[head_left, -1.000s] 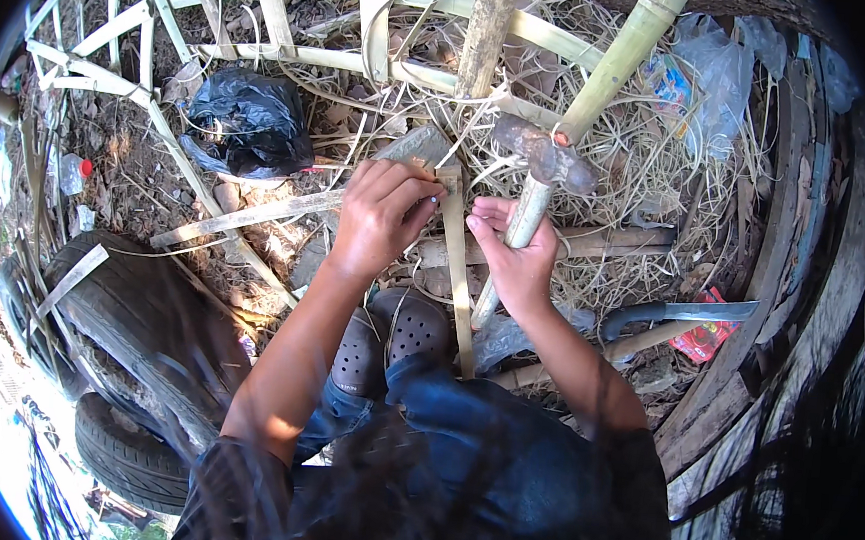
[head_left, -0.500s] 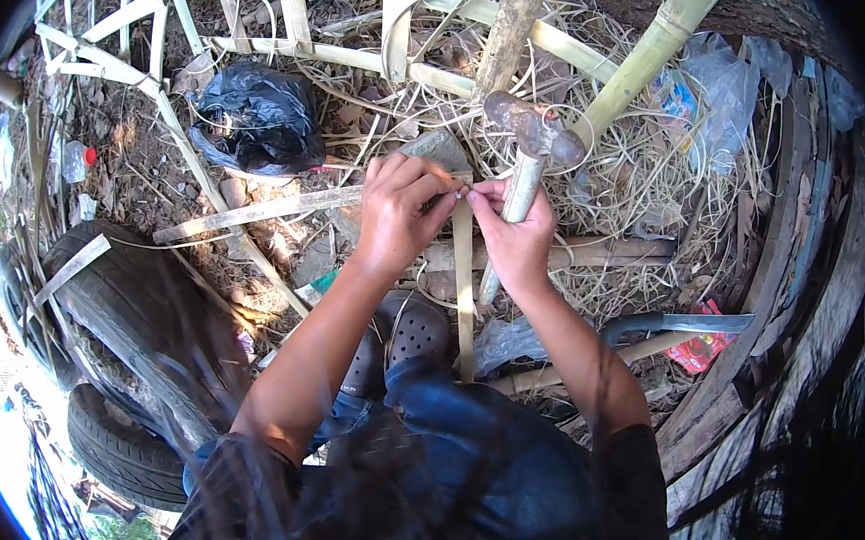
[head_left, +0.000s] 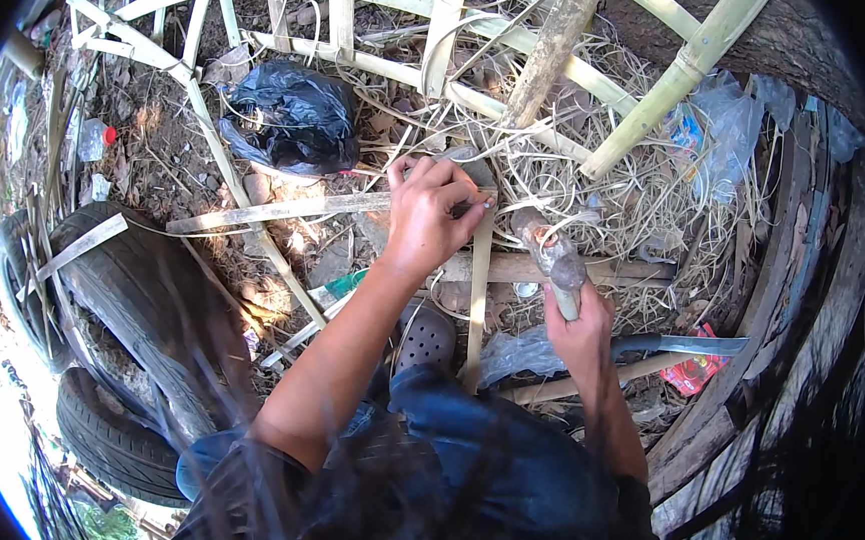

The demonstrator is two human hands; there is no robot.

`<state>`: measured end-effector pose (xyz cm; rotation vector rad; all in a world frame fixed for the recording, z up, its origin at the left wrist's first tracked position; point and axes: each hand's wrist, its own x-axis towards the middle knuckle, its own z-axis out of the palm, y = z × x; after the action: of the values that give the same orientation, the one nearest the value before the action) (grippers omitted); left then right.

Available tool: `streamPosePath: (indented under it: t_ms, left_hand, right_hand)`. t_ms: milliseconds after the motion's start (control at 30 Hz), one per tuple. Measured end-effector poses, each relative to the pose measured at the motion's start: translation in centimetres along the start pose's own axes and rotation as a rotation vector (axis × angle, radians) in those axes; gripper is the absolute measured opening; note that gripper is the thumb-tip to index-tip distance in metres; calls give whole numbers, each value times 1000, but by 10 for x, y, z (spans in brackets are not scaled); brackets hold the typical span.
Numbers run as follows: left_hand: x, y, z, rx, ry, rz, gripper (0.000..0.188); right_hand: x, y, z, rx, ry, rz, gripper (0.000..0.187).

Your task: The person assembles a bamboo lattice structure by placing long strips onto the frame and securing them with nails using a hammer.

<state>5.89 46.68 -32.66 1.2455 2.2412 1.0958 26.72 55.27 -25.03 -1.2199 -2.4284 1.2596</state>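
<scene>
My left hand (head_left: 428, 215) is closed, thumb and fingertips pinching what looks like a small nail (head_left: 488, 203), mostly hidden. The pinch is over the corner where a long bamboo strip (head_left: 286, 214) from the left meets an upright flat strip (head_left: 478, 303) running toward my feet. A grey stone (head_left: 472, 164) lies under that corner. To the right, my right hand (head_left: 581, 333) is wrapped round the pale handle of a hammer (head_left: 554, 253). Its rusty head is raised to the right of the joint, apart from the strips.
A bamboo lattice (head_left: 387, 64) spans the far side. A black plastic bag (head_left: 293, 115) lies at left, tyres (head_left: 140, 290) nearer. A long-bladed knife (head_left: 688, 344) rests at right by a red packet (head_left: 691, 370). My clog (head_left: 426, 340) is close below the work.
My right hand has left the fingertips of my left and moved down and right, the hammer now gripped with its head tilted toward me. My left hand stays at the strip corner.
</scene>
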Motion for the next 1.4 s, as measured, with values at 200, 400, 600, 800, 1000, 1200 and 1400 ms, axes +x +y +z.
streamPosePath:
  t_ms: [200, 400, 600, 800, 1000, 1200, 1400]
  left_hand:
    - [0, -1, 0, 15, 1, 7, 15]
    - [0, -1, -1, -10, 30, 6, 17]
    - [-4, -4, 0, -18, 44, 12, 19]
    - [-4, -4, -3, -16, 56, 15, 16]
    - [-5, -4, -3, -45, 126, 20, 19]
    - [-5, -5, -2, -42, 128, 15, 19]
    - [-4, -4, -3, -58, 114, 8, 20]
  right_hand:
    - [1, -24, -11, -107, -138, 27, 17]
    - [17, -30, -4, -199, -208, -2, 20]
    - [17, -28, 6, -195, -140, -77, 20]
    - [16, -27, 9, -350, -193, -59, 19]
    - [7, -25, 11, -277, -51, -117, 18]
    - [12, -24, 11, -375, 12, -183, 20]
    - [9, -24, 11, -392, -166, -81, 19]
